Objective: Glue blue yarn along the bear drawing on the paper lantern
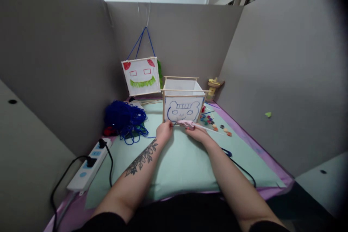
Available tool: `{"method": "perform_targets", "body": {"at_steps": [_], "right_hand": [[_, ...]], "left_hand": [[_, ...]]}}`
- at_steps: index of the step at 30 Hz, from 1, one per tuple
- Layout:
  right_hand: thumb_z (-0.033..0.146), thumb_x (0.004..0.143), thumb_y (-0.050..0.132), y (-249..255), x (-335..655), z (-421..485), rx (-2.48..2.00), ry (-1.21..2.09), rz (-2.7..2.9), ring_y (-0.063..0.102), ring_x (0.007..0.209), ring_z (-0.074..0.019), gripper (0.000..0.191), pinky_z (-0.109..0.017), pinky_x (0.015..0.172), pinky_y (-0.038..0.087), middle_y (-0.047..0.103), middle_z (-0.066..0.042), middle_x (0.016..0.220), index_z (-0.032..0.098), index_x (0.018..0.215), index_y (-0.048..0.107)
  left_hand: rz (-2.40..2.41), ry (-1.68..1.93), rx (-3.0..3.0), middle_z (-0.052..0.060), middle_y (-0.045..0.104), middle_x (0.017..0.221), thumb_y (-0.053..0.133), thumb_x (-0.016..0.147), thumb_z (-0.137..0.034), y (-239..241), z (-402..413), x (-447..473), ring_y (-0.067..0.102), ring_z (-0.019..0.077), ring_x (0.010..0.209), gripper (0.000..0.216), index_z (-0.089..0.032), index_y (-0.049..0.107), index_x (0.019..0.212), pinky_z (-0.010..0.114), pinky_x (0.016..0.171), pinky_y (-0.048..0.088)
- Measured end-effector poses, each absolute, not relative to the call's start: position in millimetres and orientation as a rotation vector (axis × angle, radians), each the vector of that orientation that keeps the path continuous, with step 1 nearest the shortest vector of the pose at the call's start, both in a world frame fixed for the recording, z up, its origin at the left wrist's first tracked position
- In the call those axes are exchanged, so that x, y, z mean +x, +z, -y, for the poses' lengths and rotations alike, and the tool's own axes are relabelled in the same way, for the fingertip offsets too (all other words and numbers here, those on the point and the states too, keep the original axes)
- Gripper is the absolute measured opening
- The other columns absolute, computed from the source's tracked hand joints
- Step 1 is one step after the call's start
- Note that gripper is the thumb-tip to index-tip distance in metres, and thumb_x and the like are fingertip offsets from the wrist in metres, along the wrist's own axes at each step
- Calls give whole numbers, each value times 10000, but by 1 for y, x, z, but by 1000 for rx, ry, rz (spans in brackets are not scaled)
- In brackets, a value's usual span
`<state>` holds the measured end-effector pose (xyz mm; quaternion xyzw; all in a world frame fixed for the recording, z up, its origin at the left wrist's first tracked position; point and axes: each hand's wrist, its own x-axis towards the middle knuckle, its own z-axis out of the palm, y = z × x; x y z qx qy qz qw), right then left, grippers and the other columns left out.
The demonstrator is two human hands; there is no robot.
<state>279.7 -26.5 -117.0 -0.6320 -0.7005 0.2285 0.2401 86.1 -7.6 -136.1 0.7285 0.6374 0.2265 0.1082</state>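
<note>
Head view: we have the assembled paper box [199, 103] at twelve o'clock, drawn face [181, 115] seemingly edged with blue cord [168, 112] only at nine o'clock, rest outstanding; left hand [164, 132] pinches cord, right hand [198, 135] grips pink glue gun [188, 124].

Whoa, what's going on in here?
A person's right hand holds a pale pink glue gun with a long white rod sticking out of its back, its tip near the bottom of an open white box edged with thin wooden sticks. The left hand is at that bottom edge too, seemingly pinching a thin dark-blue strand. A blue face is drawn on the box's front, and a tangled heap of blue cord lies to the left.
</note>
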Motion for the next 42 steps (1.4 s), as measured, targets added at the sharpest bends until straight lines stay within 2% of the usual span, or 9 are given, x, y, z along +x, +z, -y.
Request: {"method": "perform_targets", "body": {"at_steps": [6,12,20,24,33,42], "right_hand": [[297,740,579,-118,287,25,-1741,589,1898,619,873,-233,363,-285,734,485,697,-43,1009,223,1072,706],[271,738,575,-119,273,24,-1658,664,1915,616,793,-211,333,-292,721,490,704,-34,923,210,1033,717],[220,732,554,-119,272,23,-1564,704,1964,623,860,-204,399,-286,756,491,702,-13,958,230,1106,693],[234,739,547,-119,273,24,-1564,701,1924,623,819,-195,399,-277,728,486,705,-3,934,229,1112,690],[259,740,557,-116,267,23,-1629,680,1925,634,857,-220,373,-284,725,492,708,-11,967,251,1086,696],[247,733,567,-121,269,22,-1597,704,1906,626,855,-216,370,-282,744,497,709,-11,979,236,1077,703]], "left_hand": [[-1882,627,2159,39,716,925,483,855,-202,-137,8,86,646,193,864,227,-251,660,990,260,703,420],[-1860,617,2158,36,716,949,482,863,-202,-132,11,86,646,190,886,235,-250,664,1004,258,730,429],[-1837,574,2214,34,711,969,512,835,-178,-131,14,79,633,190,925,229,-249,670,985,257,765,438],[-1850,553,2275,41,694,1014,518,815,-152,-129,17,74,615,191,964,253,-244,678,989,255,782,440],[-1917,409,2306,86,688,995,473,845,-199,-128,16,77,625,218,911,261,-219,719,930,287,770,459],[-1927,423,2314,100,689,987,444,859,-194,-134,12,77,634,230,908,283,-199,716,937,292,746,463]]}}
